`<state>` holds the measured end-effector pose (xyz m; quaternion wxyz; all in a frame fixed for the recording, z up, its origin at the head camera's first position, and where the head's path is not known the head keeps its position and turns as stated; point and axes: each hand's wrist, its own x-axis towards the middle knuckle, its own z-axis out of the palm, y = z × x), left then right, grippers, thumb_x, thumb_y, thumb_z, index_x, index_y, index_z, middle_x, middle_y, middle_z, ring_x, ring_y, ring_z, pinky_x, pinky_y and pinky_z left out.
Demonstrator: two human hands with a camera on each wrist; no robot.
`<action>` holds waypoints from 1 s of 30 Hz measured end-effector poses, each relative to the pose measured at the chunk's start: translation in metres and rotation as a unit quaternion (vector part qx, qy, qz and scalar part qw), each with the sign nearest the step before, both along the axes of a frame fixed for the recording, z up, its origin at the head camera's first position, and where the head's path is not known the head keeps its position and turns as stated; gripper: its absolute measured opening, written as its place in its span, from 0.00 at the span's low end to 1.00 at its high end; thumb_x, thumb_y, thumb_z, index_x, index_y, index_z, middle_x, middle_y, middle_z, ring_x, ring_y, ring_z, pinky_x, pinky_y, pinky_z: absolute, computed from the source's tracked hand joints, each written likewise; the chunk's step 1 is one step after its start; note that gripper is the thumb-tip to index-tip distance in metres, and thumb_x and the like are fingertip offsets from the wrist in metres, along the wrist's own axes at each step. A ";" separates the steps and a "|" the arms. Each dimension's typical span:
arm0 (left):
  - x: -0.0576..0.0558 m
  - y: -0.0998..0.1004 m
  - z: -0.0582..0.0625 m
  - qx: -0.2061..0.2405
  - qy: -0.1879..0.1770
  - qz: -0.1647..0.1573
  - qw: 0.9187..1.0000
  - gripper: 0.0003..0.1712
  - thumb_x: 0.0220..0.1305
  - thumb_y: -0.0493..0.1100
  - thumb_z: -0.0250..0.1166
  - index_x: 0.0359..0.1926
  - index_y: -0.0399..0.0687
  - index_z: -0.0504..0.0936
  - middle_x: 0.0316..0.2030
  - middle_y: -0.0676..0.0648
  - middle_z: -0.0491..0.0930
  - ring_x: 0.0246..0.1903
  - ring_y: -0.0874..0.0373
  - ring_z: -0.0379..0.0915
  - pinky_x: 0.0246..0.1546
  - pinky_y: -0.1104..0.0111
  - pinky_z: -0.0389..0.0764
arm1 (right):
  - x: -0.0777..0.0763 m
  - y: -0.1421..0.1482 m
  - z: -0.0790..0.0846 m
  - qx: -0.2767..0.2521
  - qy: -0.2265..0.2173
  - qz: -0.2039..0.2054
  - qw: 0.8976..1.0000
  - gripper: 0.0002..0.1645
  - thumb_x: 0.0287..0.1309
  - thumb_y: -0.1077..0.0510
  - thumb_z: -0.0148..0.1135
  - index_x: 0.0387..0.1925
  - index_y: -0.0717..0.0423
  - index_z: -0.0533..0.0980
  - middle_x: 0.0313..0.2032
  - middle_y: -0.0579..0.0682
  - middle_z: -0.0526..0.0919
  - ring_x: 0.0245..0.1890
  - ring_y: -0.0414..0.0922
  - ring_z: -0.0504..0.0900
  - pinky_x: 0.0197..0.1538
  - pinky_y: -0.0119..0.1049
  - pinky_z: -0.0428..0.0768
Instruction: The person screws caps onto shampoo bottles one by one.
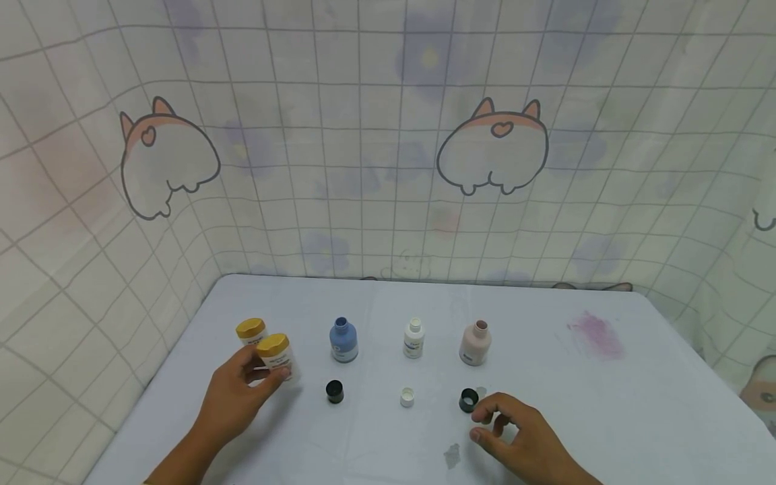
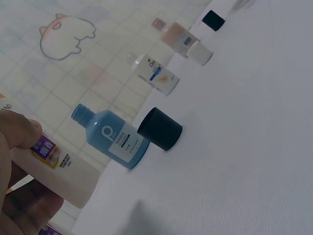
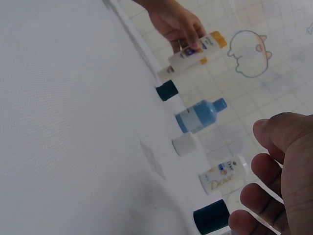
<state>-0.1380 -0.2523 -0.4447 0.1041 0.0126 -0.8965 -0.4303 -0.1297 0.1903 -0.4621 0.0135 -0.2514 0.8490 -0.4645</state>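
My left hand (image 1: 229,399) grips a white bottle with a yellow cap (image 1: 280,357), its thumb across the purple-and-white label (image 2: 46,149). Behind it stands a second yellow-capped white bottle (image 1: 251,330), partly hidden by the held one. Over the front right of the table, my right hand (image 1: 526,436) holds nothing, its fingers loosely bent. Closest to those fingertips is a black cap (image 1: 468,400). Behind that cap stands an uncapped pink bottle (image 1: 475,343).
Uncapped blue (image 1: 343,341) and white (image 1: 414,339) bottles stand mid-table. In front of them lie another black cap (image 1: 335,391) and a white cap (image 1: 407,397). A pink stain (image 1: 597,335) marks the white tabletop (image 1: 606,404). A patterned curtain (image 1: 376,148) hangs behind.
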 end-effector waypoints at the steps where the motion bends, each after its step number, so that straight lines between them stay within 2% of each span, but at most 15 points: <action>1: 0.000 -0.002 -0.001 -0.002 0.001 0.001 1.000 0.36 0.52 0.62 0.67 0.58 0.50 0.70 0.49 0.48 0.77 0.44 0.56 0.77 0.45 0.66 0.80 | 0.000 0.000 0.000 0.000 -0.001 0.001 1.000 0.13 0.57 0.48 0.64 0.41 0.45 0.74 0.37 0.43 0.79 0.33 0.40 0.76 0.34 0.32 0.78; 6: 0.001 -0.009 -0.005 -0.010 -0.004 0.008 1.000 0.37 0.52 0.62 0.67 0.59 0.50 0.69 0.49 0.49 0.77 0.45 0.56 0.77 0.43 0.68 0.80 | 0.000 0.000 0.000 0.001 -0.006 -0.001 1.000 0.13 0.57 0.48 0.64 0.41 0.45 0.74 0.38 0.43 0.79 0.34 0.40 0.76 0.35 0.32 0.78; 12: 0.003 -0.016 -0.006 0.006 -0.011 0.013 1.000 0.37 0.52 0.63 0.67 0.56 0.48 0.70 0.50 0.48 0.76 0.46 0.54 0.76 0.41 0.72 0.80 | 0.001 0.000 0.000 0.004 -0.020 -0.005 1.000 0.13 0.56 0.47 0.64 0.41 0.45 0.74 0.38 0.43 0.79 0.34 0.40 0.76 0.35 0.32 0.78; 16: 0.004 -0.020 -0.008 0.013 -0.008 0.014 1.000 0.37 0.52 0.63 0.67 0.56 0.47 0.70 0.50 0.47 0.76 0.45 0.53 0.77 0.39 0.75 0.80 | 0.001 0.000 0.001 0.003 -0.013 -0.003 1.000 0.13 0.57 0.47 0.64 0.41 0.45 0.74 0.38 0.44 0.79 0.34 0.40 0.76 0.34 0.32 0.78; 30: 0.006 -0.032 -0.013 0.021 -0.002 0.025 0.999 0.35 0.54 0.59 0.67 0.56 0.45 0.70 0.50 0.43 0.76 0.46 0.49 0.77 0.38 0.75 0.80 | 0.002 0.000 0.004 0.017 -0.010 -0.010 1.000 0.13 0.56 0.45 0.64 0.40 0.44 0.74 0.37 0.41 0.79 0.33 0.40 0.75 0.34 0.32 0.78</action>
